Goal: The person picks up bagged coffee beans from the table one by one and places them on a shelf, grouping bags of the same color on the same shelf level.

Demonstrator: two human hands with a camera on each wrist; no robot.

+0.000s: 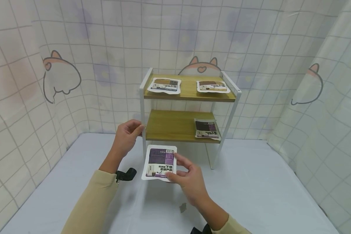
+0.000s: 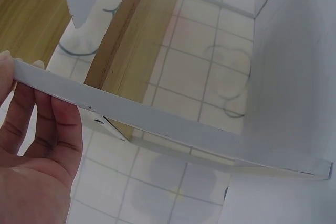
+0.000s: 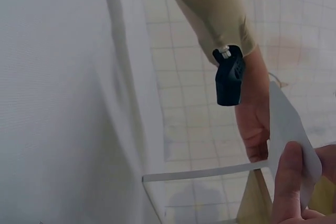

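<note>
In the head view a white two-tier rack with wooden boards stands on the table. Its left front post is gripped by my left hand, at about the lower board's height. My right hand pinches a flat white packet with purple print by its right edge. That packet is raised in front of the lower board, printed side toward me. The right wrist view shows its plain white back with a finger against it. A similar purple-printed packet lies at the lower board's right end.
Two more packets lie on the top board: a blue-printed one left, a yellow-printed one right. A small grey patch marks the white tabletop. Grid-patterned curtains enclose the back and sides.
</note>
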